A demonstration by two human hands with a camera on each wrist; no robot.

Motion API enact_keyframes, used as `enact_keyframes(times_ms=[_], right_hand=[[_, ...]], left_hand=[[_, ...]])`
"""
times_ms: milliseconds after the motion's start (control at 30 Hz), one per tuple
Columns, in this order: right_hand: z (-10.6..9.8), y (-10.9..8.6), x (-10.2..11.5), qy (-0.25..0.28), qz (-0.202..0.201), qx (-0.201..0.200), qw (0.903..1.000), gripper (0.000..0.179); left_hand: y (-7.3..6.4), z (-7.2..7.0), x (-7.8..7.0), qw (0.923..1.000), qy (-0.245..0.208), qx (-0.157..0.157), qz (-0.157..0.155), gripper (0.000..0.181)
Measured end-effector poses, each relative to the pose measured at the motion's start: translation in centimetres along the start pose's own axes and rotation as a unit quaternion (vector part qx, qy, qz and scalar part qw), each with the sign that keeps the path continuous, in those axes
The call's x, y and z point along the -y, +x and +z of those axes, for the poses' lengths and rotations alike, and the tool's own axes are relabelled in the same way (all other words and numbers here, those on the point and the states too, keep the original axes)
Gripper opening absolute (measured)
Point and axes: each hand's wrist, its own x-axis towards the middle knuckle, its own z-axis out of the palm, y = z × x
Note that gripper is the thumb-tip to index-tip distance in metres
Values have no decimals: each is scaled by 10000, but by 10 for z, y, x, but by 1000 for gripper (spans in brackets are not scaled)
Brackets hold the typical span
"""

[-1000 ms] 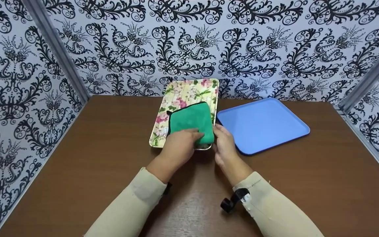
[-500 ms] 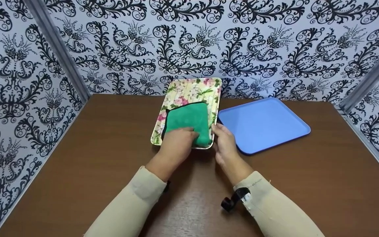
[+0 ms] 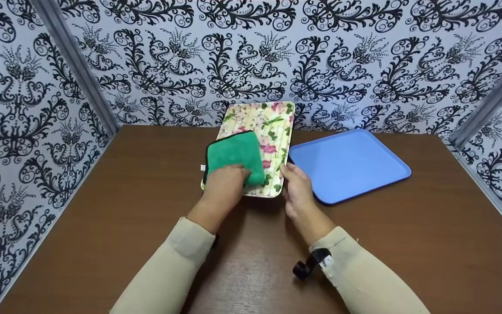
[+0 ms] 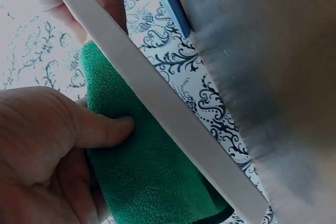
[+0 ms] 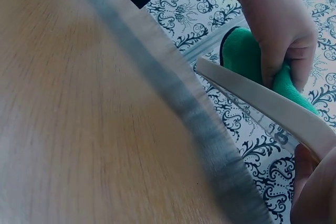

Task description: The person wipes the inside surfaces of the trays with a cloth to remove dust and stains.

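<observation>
My left hand [image 3: 225, 185] grips a folded green cloth [image 3: 233, 150] with black edging against the face of a flower-patterned tray [image 3: 273, 126]. In the left wrist view the thumb [image 4: 107, 130] lies on the plush green fabric [image 4: 147, 177], beside the tray's pale rim [image 4: 157, 100]. My right hand [image 3: 298, 187] holds the tray by its right edge near the lower corner, and the tray is tilted up off the table. From the right wrist, the left hand [image 5: 283, 30] is seen pinching the cloth into a fold; most right-hand fingers are hidden behind the tray.
A blue tray [image 3: 351, 165] lies on the brown wooden table [image 3: 124, 196], just right of the right hand. Walls with black floral patterns [image 3: 251, 56] enclose the back and sides. A black wrist-camera mount [image 3: 305, 268] sits at the right cuff.
My left hand has slid the green cloth leftward across the flowered tray, baring more of its right side. The tray has tipped and shifted slightly; the right hand keeps its hold.
</observation>
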Motion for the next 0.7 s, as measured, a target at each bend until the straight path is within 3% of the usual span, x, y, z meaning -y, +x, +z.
enact_keyframes(times_ms=[167, 400, 700], right_hand=[[-1, 0, -1, -15, -42, 26, 10000, 32], [-1, 1, 0, -17, -83, -38, 10000, 38], [-1, 2, 0, 100, -154, -117, 9998, 32]], left_hand=[[2, 1, 7, 9997, -15, 136, -194, 15], [3, 1, 14, 9989, -137, 36, -456, 8], [1, -1, 12, 9959, -277, 171, -838, 11]])
